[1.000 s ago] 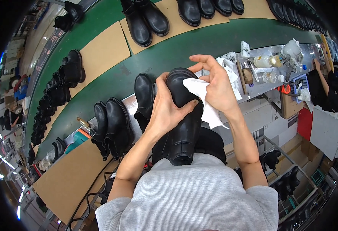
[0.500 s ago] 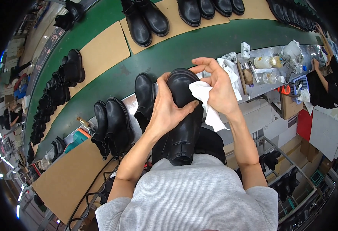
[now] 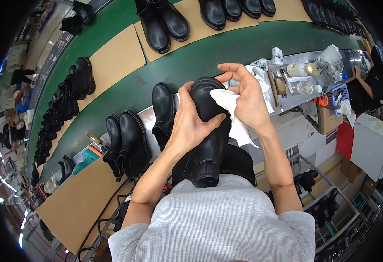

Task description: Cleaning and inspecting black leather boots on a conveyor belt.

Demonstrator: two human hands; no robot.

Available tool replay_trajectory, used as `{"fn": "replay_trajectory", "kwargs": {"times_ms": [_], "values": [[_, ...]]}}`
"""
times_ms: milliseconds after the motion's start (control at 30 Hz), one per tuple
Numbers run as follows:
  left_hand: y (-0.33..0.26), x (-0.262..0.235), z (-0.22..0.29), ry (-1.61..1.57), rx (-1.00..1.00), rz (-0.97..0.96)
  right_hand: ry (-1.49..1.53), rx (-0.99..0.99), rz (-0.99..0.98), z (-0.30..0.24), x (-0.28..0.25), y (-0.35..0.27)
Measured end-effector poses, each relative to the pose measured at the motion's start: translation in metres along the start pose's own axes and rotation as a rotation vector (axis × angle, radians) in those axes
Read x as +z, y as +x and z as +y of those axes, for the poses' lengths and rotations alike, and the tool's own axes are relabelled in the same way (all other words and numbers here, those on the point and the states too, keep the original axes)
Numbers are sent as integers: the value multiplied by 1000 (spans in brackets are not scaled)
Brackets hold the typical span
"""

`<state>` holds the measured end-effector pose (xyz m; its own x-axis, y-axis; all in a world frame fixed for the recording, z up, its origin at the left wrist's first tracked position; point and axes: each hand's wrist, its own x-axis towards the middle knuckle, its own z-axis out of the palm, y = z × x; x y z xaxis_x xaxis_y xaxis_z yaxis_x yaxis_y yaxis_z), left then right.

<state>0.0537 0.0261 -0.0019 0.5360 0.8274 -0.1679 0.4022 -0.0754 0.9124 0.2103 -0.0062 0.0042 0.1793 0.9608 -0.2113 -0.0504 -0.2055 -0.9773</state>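
A black leather ankle boot [image 3: 206, 102] is held in front of my chest, its rounded toe pointing away from me and its shaft toward me. My left hand [image 3: 190, 124] wraps round the boot's left side, with the thumb across the instep. In my right hand [image 3: 249, 102] a white cloth [image 3: 228, 105] is pinched, one edge touching the right side of the toe. The right fingertips reach over behind the toe, partly hidden. Just left of the held boot, another black boot [image 3: 163, 105] stands on the bench's metal edge.
A green conveyor belt [image 3: 174, 72] curves across the far side, bearing cardboard sheets [image 3: 119, 50] and rows of black boots [image 3: 171, 22]. A pair of boots [image 3: 132, 135] stands at left. Bottles [image 3: 307, 87], a blue basket [image 3: 340, 98] and a co-worker's arm [image 3: 364, 83] are at right.
The white cloth has shifted slightly up and left over the toe as my right hand moves a little. My left hand keeps its grip on the boot.
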Motion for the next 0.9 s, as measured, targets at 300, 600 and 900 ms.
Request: {"fn": "replay_trajectory", "kwargs": {"times_ms": [300, 600, 900], "values": [[-1, 0, 1, -6, 4, 3, -7, 9, -7, 1, -1, 0], [-1, -1, 1, 5, 15, 5, -7, 38, -18, -4, -3, 1], [-1, -6, -14, -100, 15, -10, 204, 73, -73, 5, -5, -6]]}}
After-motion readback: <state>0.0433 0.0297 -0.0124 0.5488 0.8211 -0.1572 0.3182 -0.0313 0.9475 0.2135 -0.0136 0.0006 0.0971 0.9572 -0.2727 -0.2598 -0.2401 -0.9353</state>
